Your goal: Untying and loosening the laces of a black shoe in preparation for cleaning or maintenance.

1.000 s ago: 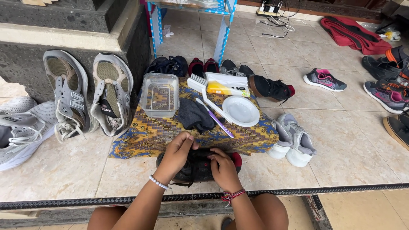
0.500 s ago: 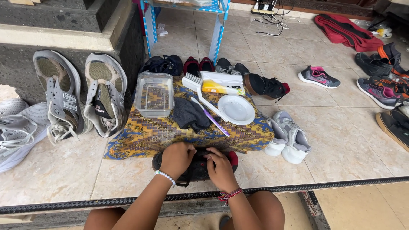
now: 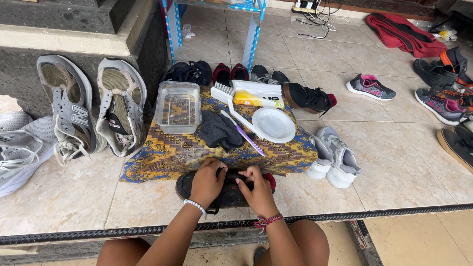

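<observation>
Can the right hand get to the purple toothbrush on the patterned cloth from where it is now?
Probably yes. The right hand rests on the black shoe, and the purple toothbrush lies just beyond it on the patterned cloth, with nothing between them.

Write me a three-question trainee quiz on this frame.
1. True or false: both hands rest on the black shoe.
2. What lies nearest the purple toothbrush? A) white plate B) red mat C) pink sneaker
3. Fill in: the clear tub sits on a patterned ____.

Key: 1 true, the left hand and right hand are on it; 2 A; 3 cloth.
</observation>
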